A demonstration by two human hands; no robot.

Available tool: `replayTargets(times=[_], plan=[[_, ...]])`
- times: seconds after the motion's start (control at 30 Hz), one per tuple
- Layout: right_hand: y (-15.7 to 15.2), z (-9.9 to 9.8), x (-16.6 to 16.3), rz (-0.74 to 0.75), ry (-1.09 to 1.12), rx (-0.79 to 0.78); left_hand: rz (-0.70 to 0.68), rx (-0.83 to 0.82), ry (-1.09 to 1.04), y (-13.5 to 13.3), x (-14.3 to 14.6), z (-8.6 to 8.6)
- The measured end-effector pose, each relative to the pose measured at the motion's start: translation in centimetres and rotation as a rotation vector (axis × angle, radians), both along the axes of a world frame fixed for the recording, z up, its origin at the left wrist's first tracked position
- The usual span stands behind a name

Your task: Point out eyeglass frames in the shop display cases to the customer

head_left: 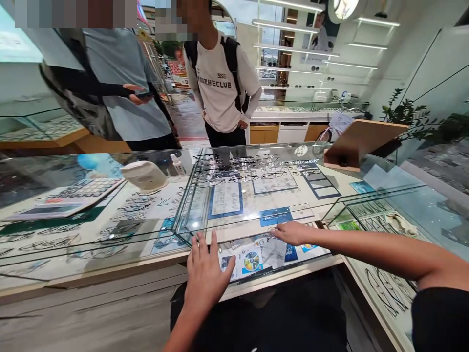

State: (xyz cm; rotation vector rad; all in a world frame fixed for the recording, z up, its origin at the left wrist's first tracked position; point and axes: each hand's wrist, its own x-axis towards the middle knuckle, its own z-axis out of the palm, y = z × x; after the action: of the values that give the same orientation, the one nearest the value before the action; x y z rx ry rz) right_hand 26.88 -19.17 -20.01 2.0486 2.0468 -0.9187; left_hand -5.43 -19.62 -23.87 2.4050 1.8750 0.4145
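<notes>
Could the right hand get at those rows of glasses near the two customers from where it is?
Probably not directly. The right hand lies at the case's near edge, and the rows of glasses appear to sit under the glass top, which covers them from above.

The left hand [207,271] lies flat, fingers spread, on the near edge of the glass display counter [234,230], just beside a white leaflet [245,261] with a round coloured chart printed on it. The right hand [293,232] reaches in from the right, palm down, fingertips on the glass over blue-and-white printed cards [275,216]. The leaflet lies flat between the two hands, under the glass as far as can be told.
</notes>
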Motion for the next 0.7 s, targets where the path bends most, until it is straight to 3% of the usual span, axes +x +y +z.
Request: replayTargets(times=[0.13,0.27,0.47,0.7], plan=[[3.6,-5.0,0.8,-0.184,-0.074,0.184,-0.012,0.006,-0.018,0.3,0.0,-0.1],[8.0,-7.5,3.2,-0.336,-0.088,0.322,-0.031,0.037,-0.028,0.4,-0.1,-0.1],[14.2,-8.7,8.3,-0.608,-0.046,0.503,-0.025,0.061,-0.025,0.9,-0.3,-0.4],[19.2,-8.4,14.0,-0.852,0.034,0.632,0.013,0.035,-0.048,1.7,-0.1,-0.3]])
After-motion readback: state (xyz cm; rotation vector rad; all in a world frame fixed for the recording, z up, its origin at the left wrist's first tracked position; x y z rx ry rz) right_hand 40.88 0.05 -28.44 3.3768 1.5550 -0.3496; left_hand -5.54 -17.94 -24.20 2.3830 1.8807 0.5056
